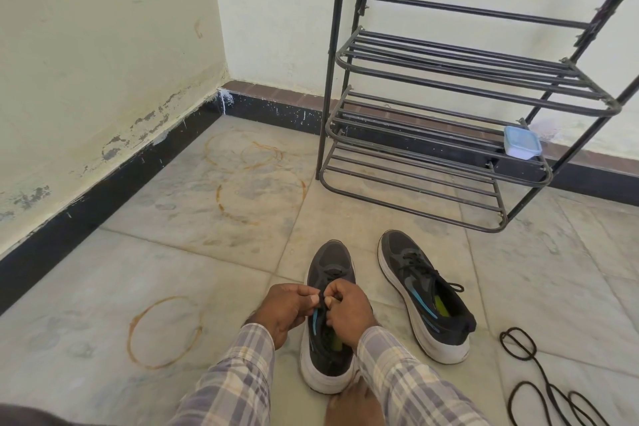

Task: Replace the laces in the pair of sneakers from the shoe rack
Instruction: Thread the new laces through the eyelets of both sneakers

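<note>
1. Left hand [287,308]: mine, fingers curled, thumb and forefinger pinching the black lace [332,274] at the upper eyelets
2. Right hand [349,311]: mine, fingers curled, pinching the same lace from the other side, knuckles almost meeting the left
3. Near sneaker [330,261]: dark upper, white sole, flat on the floor straight before me, between my checked sleeves, toe pointing towards the shoe rack [449,107]
4. Second sneaker [422,294]: just to the right, apart from the first, laced, untouched
5. Loose laces [539,377]: black, looped on the tiles at far right, well apart from both hands
6. Plastic container [522,142]: pale blue, on the right end of a lower rack shelf
</note>
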A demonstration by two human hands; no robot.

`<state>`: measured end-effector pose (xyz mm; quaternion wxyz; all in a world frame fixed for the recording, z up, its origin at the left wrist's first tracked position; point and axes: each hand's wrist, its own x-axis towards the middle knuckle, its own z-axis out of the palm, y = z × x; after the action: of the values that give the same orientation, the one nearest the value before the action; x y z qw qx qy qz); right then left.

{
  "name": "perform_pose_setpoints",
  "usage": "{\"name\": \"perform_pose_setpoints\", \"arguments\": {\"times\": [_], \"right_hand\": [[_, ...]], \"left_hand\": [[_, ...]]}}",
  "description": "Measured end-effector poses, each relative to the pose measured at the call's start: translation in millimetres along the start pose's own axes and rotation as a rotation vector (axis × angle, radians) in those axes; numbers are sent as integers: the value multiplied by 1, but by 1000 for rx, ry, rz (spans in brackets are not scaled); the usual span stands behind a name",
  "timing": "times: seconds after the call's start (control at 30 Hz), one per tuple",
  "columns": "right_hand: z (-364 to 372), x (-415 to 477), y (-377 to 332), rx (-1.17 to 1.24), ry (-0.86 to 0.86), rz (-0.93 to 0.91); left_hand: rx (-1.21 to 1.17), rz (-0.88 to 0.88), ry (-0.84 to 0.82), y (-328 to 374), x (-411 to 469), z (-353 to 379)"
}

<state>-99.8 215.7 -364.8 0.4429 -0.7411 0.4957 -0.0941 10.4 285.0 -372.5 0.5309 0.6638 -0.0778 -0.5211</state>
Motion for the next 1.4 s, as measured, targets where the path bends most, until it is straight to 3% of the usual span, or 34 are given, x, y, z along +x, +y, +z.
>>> {"name": "perform_pose_setpoints", "arguments": {"times": [0.3,0.67,0.83,1.1,1.23,1.4], "right_hand": [[2,0,-1,6,42,29],[2,-1,-6,-16,77,90],[1,-1,-1,183,65,126],[-5,0,5,379,92,148],[-6,-3,6,427,103,137],[-3,-7,5,430,99,92]], "left_hand": [[-18,-10,-14,1,-3,0],[110,126,8,3,-2,4],[111,84,-12,8,-5,2],[422,174,-51,21,-6,3],[352,199,14,16,-4,6],[186,66,25,14,-5,1]]}}
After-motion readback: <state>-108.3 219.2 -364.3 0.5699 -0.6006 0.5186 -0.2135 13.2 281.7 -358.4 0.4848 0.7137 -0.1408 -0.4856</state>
